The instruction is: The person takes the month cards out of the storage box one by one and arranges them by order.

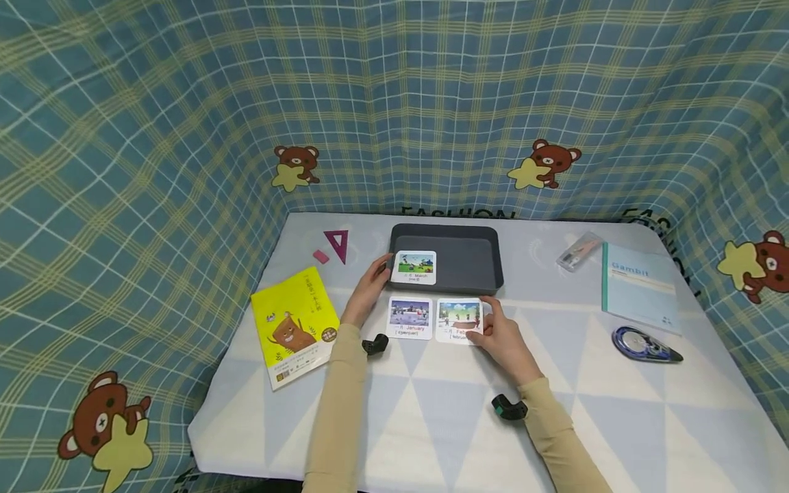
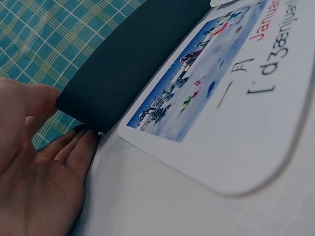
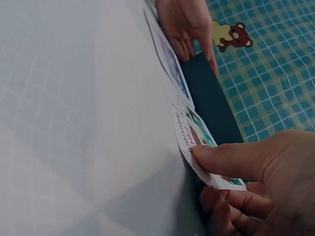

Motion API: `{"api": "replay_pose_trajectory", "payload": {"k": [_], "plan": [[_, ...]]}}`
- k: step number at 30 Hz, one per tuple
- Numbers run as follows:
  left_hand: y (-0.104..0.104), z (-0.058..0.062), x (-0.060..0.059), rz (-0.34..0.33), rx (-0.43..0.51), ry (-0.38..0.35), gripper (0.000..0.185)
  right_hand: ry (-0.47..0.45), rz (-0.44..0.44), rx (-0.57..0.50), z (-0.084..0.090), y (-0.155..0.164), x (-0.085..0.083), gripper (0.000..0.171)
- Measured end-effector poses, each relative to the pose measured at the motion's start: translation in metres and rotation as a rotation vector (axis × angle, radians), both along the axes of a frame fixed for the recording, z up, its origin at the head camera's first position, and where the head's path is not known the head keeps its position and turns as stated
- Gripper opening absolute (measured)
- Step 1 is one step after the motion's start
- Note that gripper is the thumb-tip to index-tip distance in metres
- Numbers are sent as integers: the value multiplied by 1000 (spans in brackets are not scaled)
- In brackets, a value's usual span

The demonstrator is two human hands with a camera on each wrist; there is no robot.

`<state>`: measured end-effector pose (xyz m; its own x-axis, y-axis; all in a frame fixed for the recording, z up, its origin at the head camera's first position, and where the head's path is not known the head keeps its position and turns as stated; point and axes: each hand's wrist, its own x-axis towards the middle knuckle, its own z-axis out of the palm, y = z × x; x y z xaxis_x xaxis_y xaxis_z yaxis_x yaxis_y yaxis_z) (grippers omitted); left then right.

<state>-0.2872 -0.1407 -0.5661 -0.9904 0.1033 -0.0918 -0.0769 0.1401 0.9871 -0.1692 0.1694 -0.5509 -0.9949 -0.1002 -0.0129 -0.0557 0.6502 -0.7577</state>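
Observation:
A dark grey tray (image 1: 462, 263) sits at the table's middle back, and a March picture card (image 1: 414, 268) lies in its near-left corner. My left hand (image 1: 370, 287) rests at that corner. The left wrist view shows its palm (image 2: 39, 172) open, fingers straight against the tray's (image 2: 133, 54) outer wall. A January card (image 1: 409, 318) lies flat in front of the tray. Beside it, my right hand (image 1: 482, 332) pinches the February card (image 1: 458, 320) by its right edge. In the right wrist view the thumb lies on the card (image 3: 197, 137), fingers under it, with that edge lifted.
A yellow booklet (image 1: 296, 335) lies at the left, with a pink eraser (image 1: 321, 257) and a magenta triangle ruler (image 1: 337, 244) behind it. At the right are a teal notebook (image 1: 641, 287), a correction tape (image 1: 644, 344) and a clear pen case (image 1: 579, 251). Plaid cloth walls surround the table.

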Motion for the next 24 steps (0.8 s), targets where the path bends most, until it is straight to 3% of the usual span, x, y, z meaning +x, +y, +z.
{"api": "replay_pose_trajectory", "payload": {"k": [8, 14, 18, 24], "plan": [[-1, 1, -1, -3, 5, 7, 45, 104, -44, 66, 2, -1, 0, 90], [-2, 1, 1, -12, 11, 22, 45, 118, -66, 2, 11, -10, -12, 85], [-4, -1, 1, -7, 16, 4, 44, 88, -36, -101, 24, -23, -37, 81], [-3, -2, -2, -15, 75, 4, 46, 19, -28, -145, 33, -34, -95, 84]]}}
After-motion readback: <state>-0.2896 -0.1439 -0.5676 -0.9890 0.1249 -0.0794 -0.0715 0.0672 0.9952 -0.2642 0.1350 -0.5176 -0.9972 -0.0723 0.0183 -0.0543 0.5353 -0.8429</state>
